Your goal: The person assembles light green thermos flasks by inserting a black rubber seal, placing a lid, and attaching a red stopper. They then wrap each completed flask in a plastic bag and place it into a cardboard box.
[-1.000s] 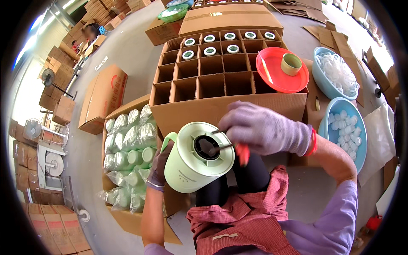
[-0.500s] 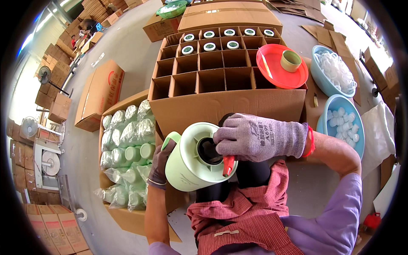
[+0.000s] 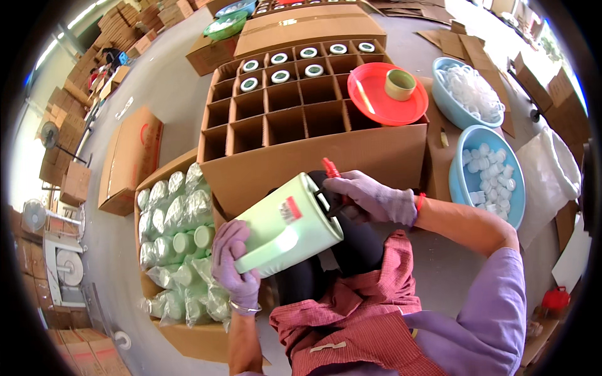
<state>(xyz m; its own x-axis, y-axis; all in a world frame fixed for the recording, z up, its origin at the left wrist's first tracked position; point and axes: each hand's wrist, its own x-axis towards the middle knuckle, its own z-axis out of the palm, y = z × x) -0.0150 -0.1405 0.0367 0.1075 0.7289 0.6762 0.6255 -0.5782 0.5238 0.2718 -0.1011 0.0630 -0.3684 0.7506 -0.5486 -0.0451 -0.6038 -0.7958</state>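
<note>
A light green jug [image 3: 282,232] lies tilted on its side above my lap, its handle toward me. My left hand [image 3: 235,260] is closed around the jug's left end by the handle. At the other end, my right hand [image 3: 367,197] grips a red-handled tool [image 3: 330,168], whose dark part meets the dark opening there; its exact kind is hidden by my fingers. A small red and white label shows on the jug's side. Both hands wear greyish-purple gloves.
A divided carton [image 3: 313,147] stands ahead, with white-topped items in several back cells and a red plate [image 3: 376,113] on its right corner. Left is a box of plastic-wrapped green jugs [image 3: 179,244]. Blue basins hold white caps [image 3: 492,172] and white rings [image 3: 473,94].
The jug has turned from its open end facing up toward me to lying sideways, that end now facing right. The red-handled tool's red end swung from pointing at me to pointing away.
</note>
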